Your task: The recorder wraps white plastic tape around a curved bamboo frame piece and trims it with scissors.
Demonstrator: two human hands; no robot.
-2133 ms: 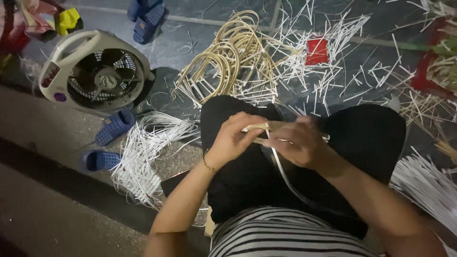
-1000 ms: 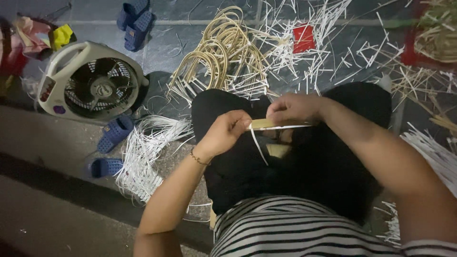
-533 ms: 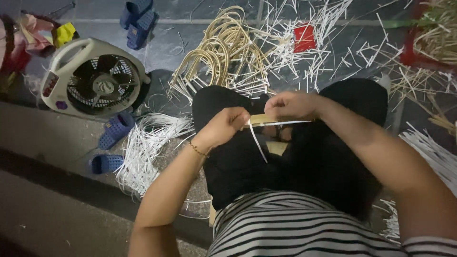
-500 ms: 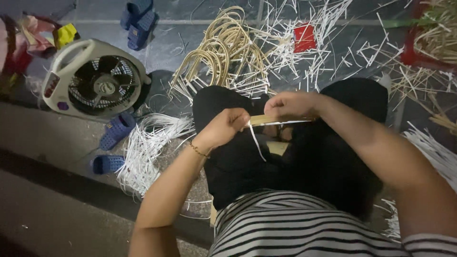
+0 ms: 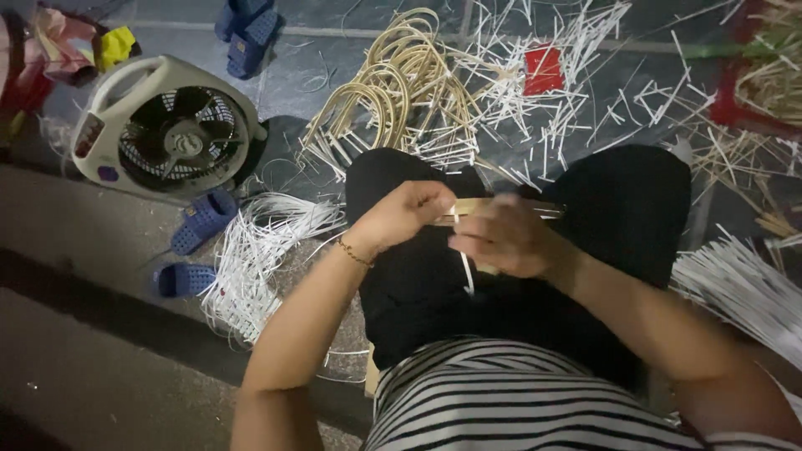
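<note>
Your right hand (image 5: 510, 238) has slid in from the right since a moment ago, now just beside your left hand (image 5: 405, 215) at frame centre, over your black-clothed lap. Both pinch a flat, tan cane strip (image 5: 468, 209) lying level, with a thin white sliver (image 5: 466, 271) dangling below. Curved cane loops (image 5: 401, 75) lie above; a round white fan (image 5: 167, 125) sits upper left.

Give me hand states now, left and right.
Left hand: closed, pinching one end of the tan cane strip.
Right hand: closed around the same strip; a thin white strand hangs below.
</note>
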